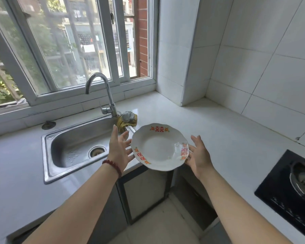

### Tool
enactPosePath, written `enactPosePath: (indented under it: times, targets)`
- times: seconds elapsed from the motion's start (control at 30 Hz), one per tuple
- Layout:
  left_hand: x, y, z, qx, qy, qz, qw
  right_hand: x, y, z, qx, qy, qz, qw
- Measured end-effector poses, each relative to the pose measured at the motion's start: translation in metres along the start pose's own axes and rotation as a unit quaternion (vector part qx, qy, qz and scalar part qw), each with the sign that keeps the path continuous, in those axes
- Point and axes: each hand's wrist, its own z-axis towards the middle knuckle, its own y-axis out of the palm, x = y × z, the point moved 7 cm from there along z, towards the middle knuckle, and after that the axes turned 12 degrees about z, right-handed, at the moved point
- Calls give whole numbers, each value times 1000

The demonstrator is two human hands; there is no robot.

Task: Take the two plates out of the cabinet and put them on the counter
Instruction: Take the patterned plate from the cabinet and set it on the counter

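A white scalloped plate with red and orange rim motifs hangs slightly tilted over the front edge of the white counter, just right of the sink. My left hand touches its left rim with fingers spread. My right hand supports its right rim from below, fingers partly under it. Only this one plate shows; I cannot tell if a second lies beneath it. Below the plate, the cabinet under the counter stands open, with its glass-panelled door swung outward.
A steel sink with a curved tap lies to the left. A yellow-grey cloth sits at the sink's back right corner. A black cooktop with a steel pot occupies the right. Tiled walls and a window bound the counter.
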Motion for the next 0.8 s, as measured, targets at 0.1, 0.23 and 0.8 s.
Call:
enactPosePath:
  times: [0.1,0.23,0.8]
  targets:
    - [18,4,37,-6,-5,14,1000,-8,11,37,18,-7,6,1000]
    - [44,9,78,-22,1,51,998,-16,28,80,33,-1,17,999]
    - [73,23,242,-29,-38,42,998,-24,51,238,60,37,12,997]
